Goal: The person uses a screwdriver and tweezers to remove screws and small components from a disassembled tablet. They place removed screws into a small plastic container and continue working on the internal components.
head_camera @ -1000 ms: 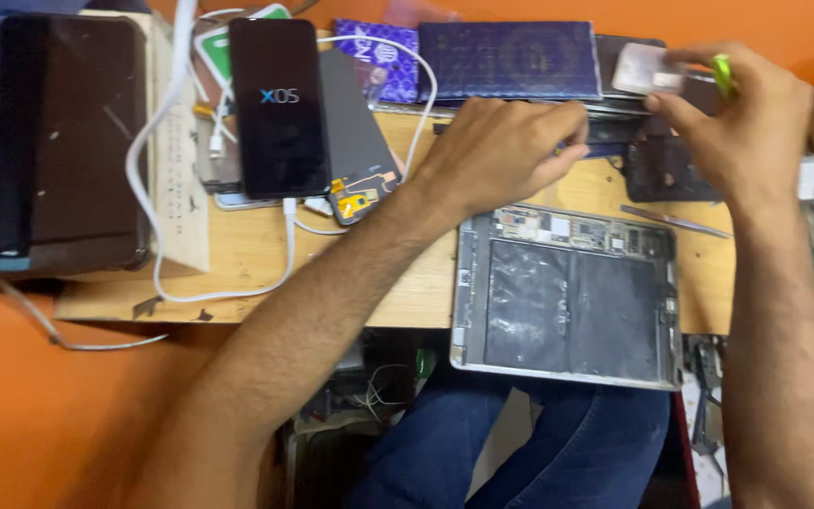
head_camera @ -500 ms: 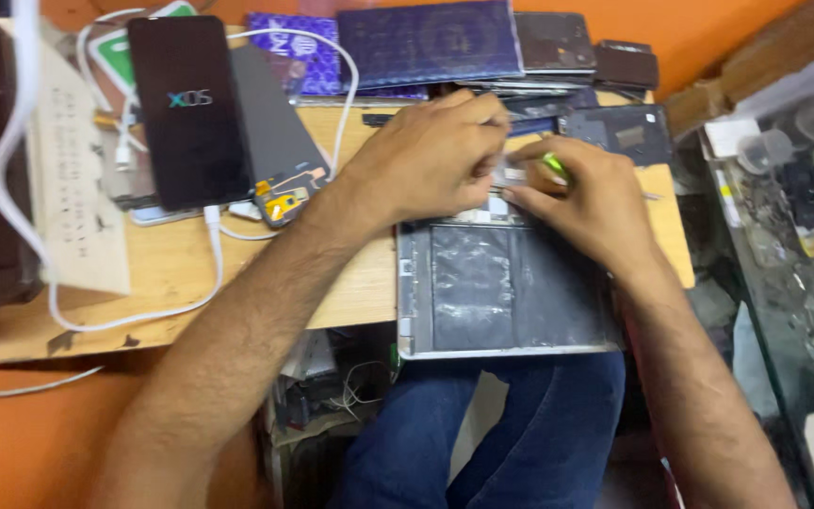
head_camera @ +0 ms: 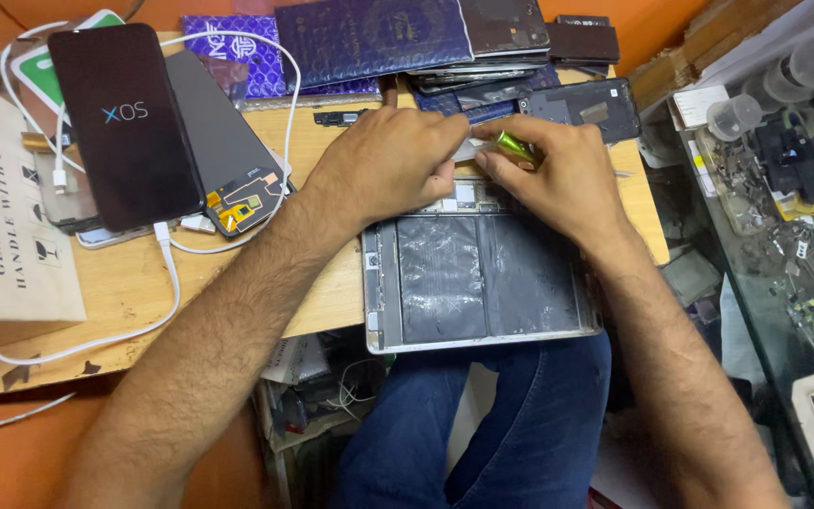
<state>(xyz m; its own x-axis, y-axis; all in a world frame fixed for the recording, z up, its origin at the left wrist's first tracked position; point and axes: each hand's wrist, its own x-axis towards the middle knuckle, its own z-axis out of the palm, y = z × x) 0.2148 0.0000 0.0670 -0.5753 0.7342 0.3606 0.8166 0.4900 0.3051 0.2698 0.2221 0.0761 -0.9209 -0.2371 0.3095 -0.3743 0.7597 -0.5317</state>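
Observation:
An opened tablet (head_camera: 482, 283) lies back-side up on the wooden board, its dark battery cells and silver frame exposed, its near edge hanging over my lap. My left hand (head_camera: 388, 160) rests on the tablet's top edge, fingers curled and pressing down near the circuit strip. My right hand (head_camera: 558, 179) sits just right of it, pinching a small tool with a green handle (head_camera: 517, 146) whose tip points at the same spot, where a thin pale strip (head_camera: 468, 149) shows between the two hands.
A black phone (head_camera: 124, 123) with a lit screen lies at the left on a white cable (head_camera: 167, 273), beside a loose display panel (head_camera: 228, 160) and a cardboard box (head_camera: 11, 226). Dark blue cases (head_camera: 369, 38) are stacked at the back. A glass shelf (head_camera: 784, 188) of small parts stands right.
My right hand came down from the far right with the green tool and joined the left hand at the tablet's top edge. The view shifted right.

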